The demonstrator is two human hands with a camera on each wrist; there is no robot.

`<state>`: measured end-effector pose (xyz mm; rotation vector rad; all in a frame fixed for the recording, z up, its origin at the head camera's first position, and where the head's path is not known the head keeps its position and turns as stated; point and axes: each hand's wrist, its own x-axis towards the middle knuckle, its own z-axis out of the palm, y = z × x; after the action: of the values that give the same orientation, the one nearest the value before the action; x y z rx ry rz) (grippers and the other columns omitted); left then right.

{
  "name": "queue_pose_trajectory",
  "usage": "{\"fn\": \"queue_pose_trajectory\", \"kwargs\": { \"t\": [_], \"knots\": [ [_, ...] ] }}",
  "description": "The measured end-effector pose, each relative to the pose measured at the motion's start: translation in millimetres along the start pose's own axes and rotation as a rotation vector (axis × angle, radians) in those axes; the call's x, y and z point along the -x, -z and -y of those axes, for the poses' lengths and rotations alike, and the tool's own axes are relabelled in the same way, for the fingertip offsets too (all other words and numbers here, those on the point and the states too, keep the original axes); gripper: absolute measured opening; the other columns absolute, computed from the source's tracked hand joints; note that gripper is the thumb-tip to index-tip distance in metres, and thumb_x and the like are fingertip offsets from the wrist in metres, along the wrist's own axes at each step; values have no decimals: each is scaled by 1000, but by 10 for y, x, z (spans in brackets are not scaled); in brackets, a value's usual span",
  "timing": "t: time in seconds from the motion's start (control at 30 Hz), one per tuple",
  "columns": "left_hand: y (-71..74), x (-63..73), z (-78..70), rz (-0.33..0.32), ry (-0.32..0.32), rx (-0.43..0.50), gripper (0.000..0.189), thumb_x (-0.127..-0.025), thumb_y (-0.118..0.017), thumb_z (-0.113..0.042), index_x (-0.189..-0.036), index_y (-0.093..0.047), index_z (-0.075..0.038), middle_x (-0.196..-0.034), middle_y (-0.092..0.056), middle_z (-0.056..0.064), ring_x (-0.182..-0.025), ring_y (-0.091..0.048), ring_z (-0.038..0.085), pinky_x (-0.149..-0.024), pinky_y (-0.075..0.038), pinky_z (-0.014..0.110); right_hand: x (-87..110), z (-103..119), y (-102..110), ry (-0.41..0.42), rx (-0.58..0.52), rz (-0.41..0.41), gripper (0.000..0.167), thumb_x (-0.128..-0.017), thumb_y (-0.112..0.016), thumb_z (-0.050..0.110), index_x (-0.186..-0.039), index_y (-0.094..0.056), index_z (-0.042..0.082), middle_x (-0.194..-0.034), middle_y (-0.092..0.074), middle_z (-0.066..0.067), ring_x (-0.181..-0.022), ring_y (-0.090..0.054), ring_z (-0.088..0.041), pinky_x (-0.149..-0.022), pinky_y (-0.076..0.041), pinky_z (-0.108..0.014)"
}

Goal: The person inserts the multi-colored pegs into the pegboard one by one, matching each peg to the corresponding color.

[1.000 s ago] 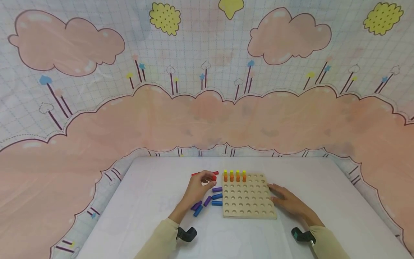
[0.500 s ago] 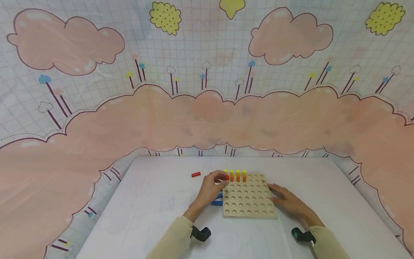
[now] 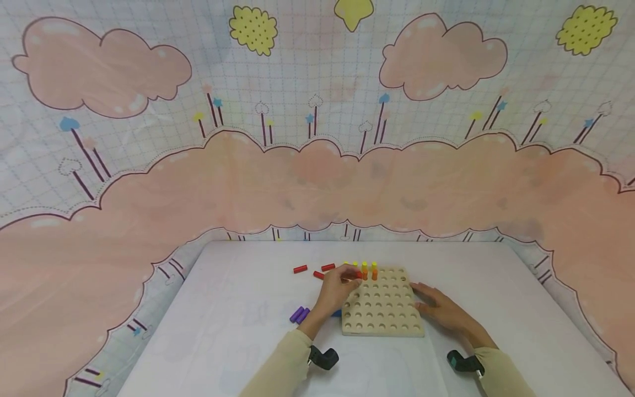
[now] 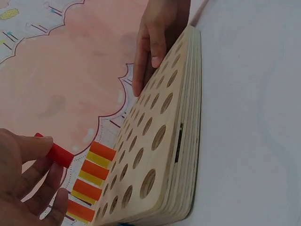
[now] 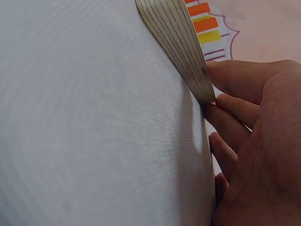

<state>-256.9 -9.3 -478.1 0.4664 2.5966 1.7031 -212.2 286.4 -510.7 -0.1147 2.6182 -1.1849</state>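
Between thumb and fingers, my left hand (image 3: 335,290) pinches a red peg (image 4: 60,156), held tilted over the left part of the wooden pegboard (image 3: 384,325). Several orange pegs (image 4: 87,193) stand upright in the board near it, in front of a row of yellow pegs (image 4: 92,179). In the head view, the left hand covers part of both rows. My right hand (image 3: 443,310) lies along the board's right side, its fingers extended. In the right wrist view, its thumb and fingertips touch the board's layered edge (image 5: 181,44).
Loose red pegs (image 3: 300,269) lie left of the board. Purple pegs (image 3: 296,315) lie beside the left forearm, and a bit of a blue peg (image 3: 337,313) shows at the board's left edge. Each wrist wears a black camera (image 3: 324,358). A patterned cloth hangs behind.
My left hand has carried the red peg rightward from beside the board to over the orange pegs. The right hand has stayed in place.
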Motion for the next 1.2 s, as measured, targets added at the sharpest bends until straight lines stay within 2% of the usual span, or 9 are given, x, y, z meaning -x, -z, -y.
{"fn": "queue_pose_trajectory", "kwargs": {
  "t": [0.17,0.37,0.57,0.83,1.03,1.2],
  "knots": [
    [-96,-31,11,-4,-3,34,22,-90,-70,-12,-112,-69,-7,-105,-72,7,-97,-66,15,-83,-53,23,5,15,11,5,-5,3,63,-96,-59,37,-152,-38,18,-161,-19,-23,-147,-10,-51,-113,-9,-71],
    [-215,-61,3,-13,37,47,20,-89,-71,-12,-110,-71,-11,-102,-72,0,-93,-64,7,-81,-53,20,26,45,20,12,-5,7,63,-95,-60,37,-151,-38,17,-161,-21,-24,-147,-12,-52,-112,-12,-71],
    [-321,-96,35,-7,35,50,21,-89,-70,-11,-111,-72,-11,-101,-73,-1,-89,-63,5,-78,-52,19,19,50,19,17,3,-1,62,-96,-60,35,-151,-39,17,-161,-22,-24,-147,-12,-51,-113,-11,-70],
    [-425,-132,77,5,89,70,21,-90,-70,-14,-111,-72,-15,-98,-72,-6,-85,-61,3,-76,-51,20,1,43,7,1,2,4,63,-95,-60,37,-151,-38,18,-161,-21,-22,-147,-12,-51,-113,-12,-70],
    [-485,-160,105,-20,64,24,19,-88,-72,-11,-107,-73,-12,-95,-73,-4,-82,-61,2,-73,-51,18,9,60,4,18,17,1,62,-96,-60,36,-151,-39,17,-160,-23,-23,-147,-14,-51,-113,-13,-70],
    [-514,-187,109,-25,52,-17,19,-88,-72,-11,-106,-73,-12,-96,-74,-3,-83,-62,2,-75,-52,19,15,69,17,10,18,-3,62,-96,-59,36,-151,-38,17,-160,-22,-23,-147,-13,-51,-113,-12,-70]
  ]
}}
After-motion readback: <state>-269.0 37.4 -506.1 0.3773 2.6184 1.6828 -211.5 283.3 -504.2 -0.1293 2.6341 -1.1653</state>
